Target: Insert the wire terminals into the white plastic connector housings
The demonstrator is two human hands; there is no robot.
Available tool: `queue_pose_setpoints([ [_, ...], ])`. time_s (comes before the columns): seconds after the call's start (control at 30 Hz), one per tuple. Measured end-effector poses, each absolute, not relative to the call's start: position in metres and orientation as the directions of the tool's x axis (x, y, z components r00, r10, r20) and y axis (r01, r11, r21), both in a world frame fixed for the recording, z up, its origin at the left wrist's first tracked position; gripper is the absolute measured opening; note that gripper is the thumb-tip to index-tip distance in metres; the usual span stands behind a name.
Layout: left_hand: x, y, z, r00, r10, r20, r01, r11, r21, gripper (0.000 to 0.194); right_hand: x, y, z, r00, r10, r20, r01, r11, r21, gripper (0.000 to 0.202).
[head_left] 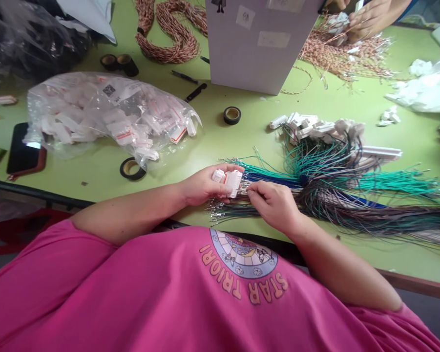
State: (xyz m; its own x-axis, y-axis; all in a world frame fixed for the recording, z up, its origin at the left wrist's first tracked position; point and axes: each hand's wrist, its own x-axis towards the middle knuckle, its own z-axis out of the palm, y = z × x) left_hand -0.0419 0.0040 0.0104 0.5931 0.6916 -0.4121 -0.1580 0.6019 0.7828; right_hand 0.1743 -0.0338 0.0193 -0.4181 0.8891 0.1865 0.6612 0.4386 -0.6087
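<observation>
While the left hand (pixel 201 187) props a white connector (pixel 234 184) up off the table (pixel 190 146), the right hand (pixel 278 204) comes in close at its 3 o'clock side. And look at that grip: left fingers clamped on the connector, thumb on the near side, with a small connector (pixel 218 175) tucked in the same hand at 9 o'clock, probably parked there to stay within reach. Over on the right hand, thumb and forefinger are together, tips just beside the connector's edge; whether a wire is caught between them, I cannot tell. Wires (pixel 320 195) fan in from 3 o'clock, loose metal ends (pixel 217 215) gathered around both hands, a layout that seems to spare the right hand any long reach. They bunch tightly near their middle, which likely stops them straying. Up at 2 o'clock sits a pile of white connectors (pixel 315 126), on the far side of the wires, apparently clear of the working fingers. Out at 10 o'clock, a clear bag (pixel 124 105) spreads its white pieces near the left arm, handy for that side, while a tape roll (pixel 132 168) lies flat at 9 o'clock, between bag and forearm.
</observation>
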Motion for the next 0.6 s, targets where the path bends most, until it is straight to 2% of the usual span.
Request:
queue_pose_setpoints([
  [0.4,-0.0370,0.0019,0.0130,0.553,0.724,-0.412,-0.149,0.572,0.807,0.066,0.1718,-0.0348,0.0180,-0.393,0.908,0.145,0.679,0.393,-0.619,0.020],
  [0.6,-0.0371,-0.0008,0.0083,0.557,0.741,-0.376,-0.068,0.492,0.868,0.062,0.1677,-0.0373,0.0151,-0.423,0.902,0.085,0.685,0.379,-0.622,0.021],
])
